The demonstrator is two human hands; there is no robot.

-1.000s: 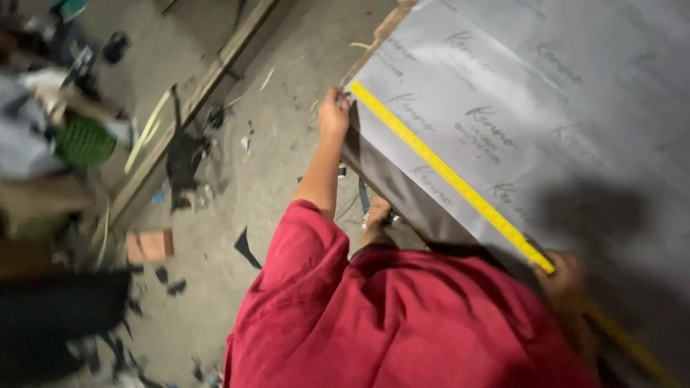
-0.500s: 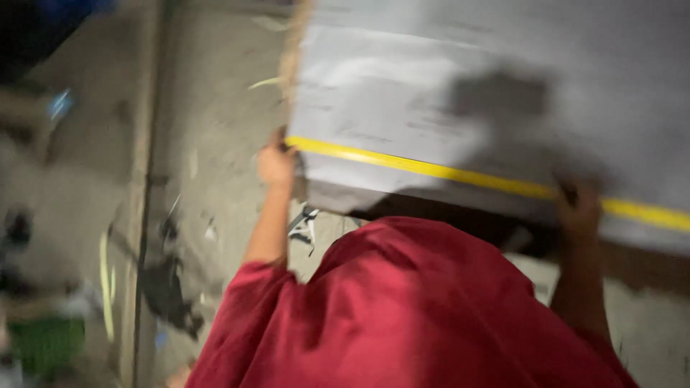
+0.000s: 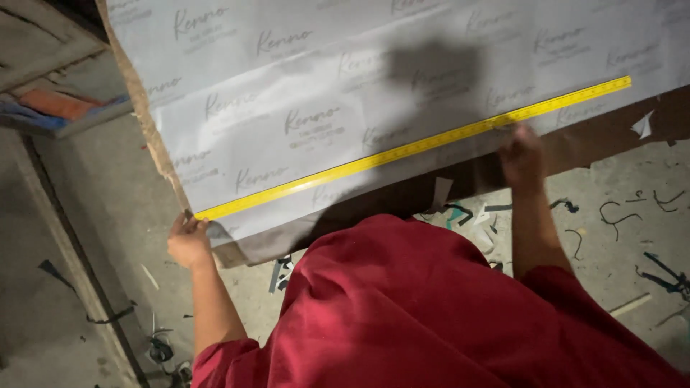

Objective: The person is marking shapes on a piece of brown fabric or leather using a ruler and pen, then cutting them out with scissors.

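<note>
Two hands are set on a yellow ruler (image 3: pixel 413 147) laid across a film-covered board (image 3: pixel 374 79), now swung level in view (it slanted a second ago). Its end is pinched by the left hand (image 3: pixel 188 241); the right hand (image 3: pixel 521 154) is pressed flat beside it, blurred.

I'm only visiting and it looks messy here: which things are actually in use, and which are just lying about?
In use:
- yellow ruler, laid across the sheet
- grey printed sheet on the board
- left hand, at the ruler's end
- right hand, just below the ruler

Lying about:
- offcut scraps on the floor
- orange block on the ledge
</note>
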